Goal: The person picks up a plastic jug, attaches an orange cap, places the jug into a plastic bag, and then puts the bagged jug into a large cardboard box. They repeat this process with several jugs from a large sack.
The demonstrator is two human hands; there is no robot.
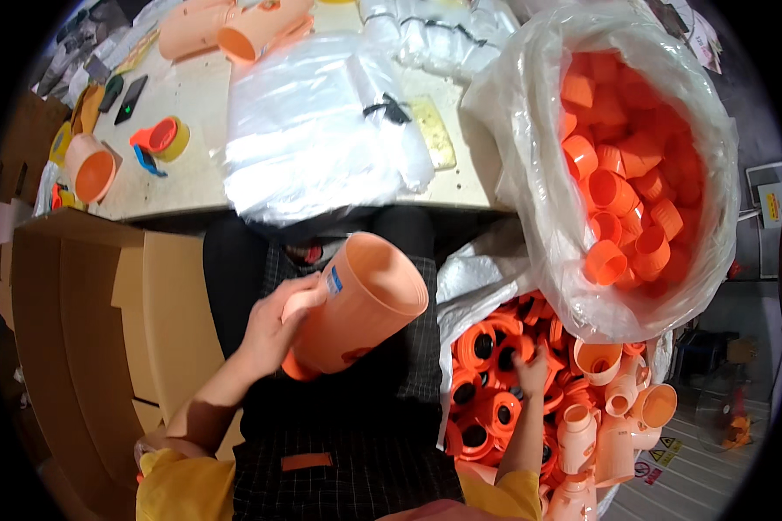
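A peach-coloured plastic jug body (361, 300) with a blue sticker tilts over my lap, its wide open end turned up and to the right. My left hand (288, 313) is closed around its handle. On the right, my right hand (533, 372) reaches into a white sack (447, 326) of orange-red lids (500, 408) with dark centres. Its fingers look spread among the lids and touch them; the fingertips are partly hidden, and no lid is clearly gripped.
A clear plastic bag (513, 113) full of orange cups (613, 191) stands at the right. Peach jugs (615, 447) lie beside the lids. An open cardboard box (178, 321) is at my left. The table (204, 178) ahead carries wrapped plastic bags (313, 130), a phone (131, 99) and a tape roll (175, 139).
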